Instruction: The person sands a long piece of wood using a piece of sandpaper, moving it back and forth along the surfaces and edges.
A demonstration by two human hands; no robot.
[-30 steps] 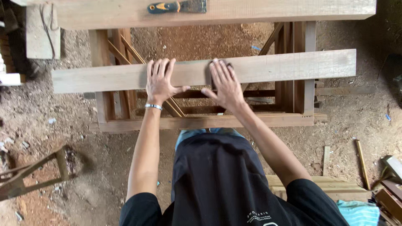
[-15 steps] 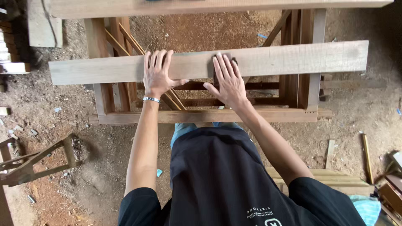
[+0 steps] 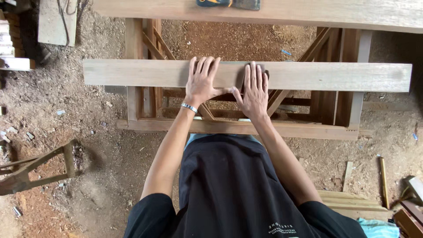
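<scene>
In the head view, a long pale plank (image 3: 308, 76) lies crosswise over a wooden frame (image 3: 238, 127) in the middle of the frame, running from centre left almost to the right edge. The left hand (image 3: 201, 81) lies flat on it with fingers spread and straight, gripping nothing, a metal bracelet (image 3: 189, 107) at the wrist. The right hand (image 3: 254, 91) lies just beside it, also open and flat; under its fingertips shows a small dark pad (image 3: 257, 67), perhaps abrasive, pressed down rather than clasped. The plank looks stiff and solid, fairly heavy for its length, with a dry, matt face that should not slip under a palm; being long, it would likely tip if lifted at one end, so the long edges near the middle, or both ends at once, seem the sound places to take hold. It rests only on the frame's rails, so a hard sideways push could slide it. At the top edge a wider board (image 3: 308, 11) serves as a desk and carries a hand tool (image 3: 227, 3) with a blue and yellow handle. No packages, labels or signs show; the only print is small pale lettering on the dark shirt (image 3: 233, 194) at lower centre. Sawdust covers the floor (image 3: 88, 176), with timber offcuts (image 3: 383, 180) at lower right.
</scene>
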